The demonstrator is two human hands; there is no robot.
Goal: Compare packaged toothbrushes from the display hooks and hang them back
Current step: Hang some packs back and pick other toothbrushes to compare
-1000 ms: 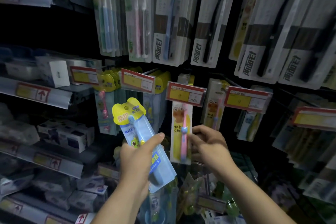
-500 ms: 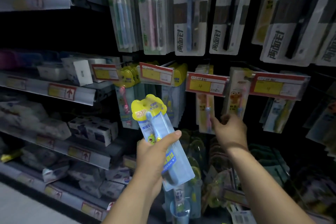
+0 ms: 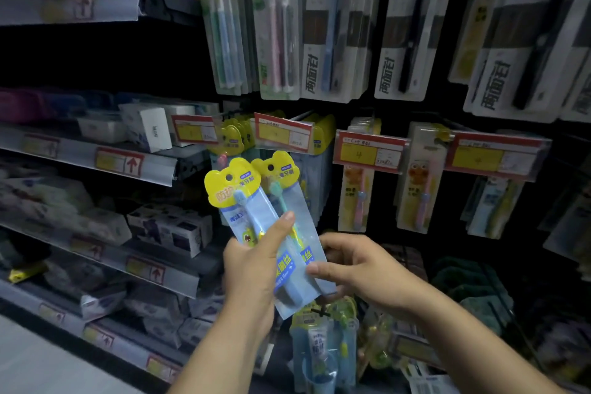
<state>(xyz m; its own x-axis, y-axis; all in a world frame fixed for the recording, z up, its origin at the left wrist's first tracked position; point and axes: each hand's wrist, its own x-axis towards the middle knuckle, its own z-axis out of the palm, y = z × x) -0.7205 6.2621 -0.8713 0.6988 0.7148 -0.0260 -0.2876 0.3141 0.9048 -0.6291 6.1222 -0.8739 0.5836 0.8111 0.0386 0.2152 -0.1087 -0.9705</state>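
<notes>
Clamped under the thumb of the left hand (image 3: pixel 252 269), fingers curled behind: the blue-brush pack (image 3: pixel 252 217), tilted, yellow header uppermost. Pinched near the lower edge between thumb and fingers of the right hand (image 3: pixel 364 269): the green-brush pack (image 3: pixel 302 227), overlapping the first and apparently tucked just behind it. Both held up side by side for comparison, in front of the matching hanging packs (image 3: pixel 238 137) on the display hooks (image 3: pixel 235 112), near the red price tags (image 3: pixel 283 134). Liable to slide apart, glossy plastic on glossy plastic, with any slackening of either hold, and to fall among the cup sets (image 3: pixel 323 349) below. Trickier on the way back, by all appearances: small header holes, hook tips largely hidden behind tags, dim light. Easy to miss a hook, knock neighbours loose, or rehang on the wrong row.
</notes>
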